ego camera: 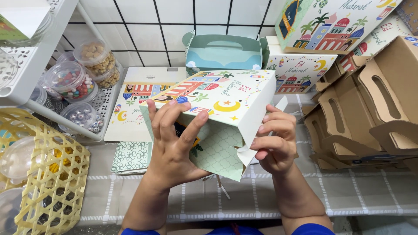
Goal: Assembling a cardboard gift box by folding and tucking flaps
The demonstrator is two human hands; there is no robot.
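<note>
Both forearms come up from the bottom edge of the frame, and between them I've got the printed gift box (pixel 217 117) lifted off the checked tablecloth (pixel 348 191), dead centre. Left hand (pixel 172 143) is clamped on the box's left side, fingers spread over the illustrated top panel, thumb pressing in on the green lattice-patterned face. Right hand (pixel 274 141) pinches the right edge, fingertips curled round the flap there, where the card folds under. So both hands are grasping the box, neither one loose.

By my reckoning I'm mid-fold, squaring this box up from flat card: the bottom corner looks unlocked, a flap hanging loose below my right palm. Next move, I'd judge, calls for tucking that flap in while the left hand keeps the walls square; pushing too hard could crease the card.

Out from the grip: a flat printed blank (pixel 135 102) lies just behind the box to the left, a finished pale green carrier box (pixel 224 52) stands behind at top centre. Stacked brown cardboard carriers (pixel 370 109) lean at the right. Lidded tubs of sweets (pixel 74 80) sit on the white rack (pixel 35 56) upper left, and a yellow woven basket (pixel 48 174) sits lower left.
</note>
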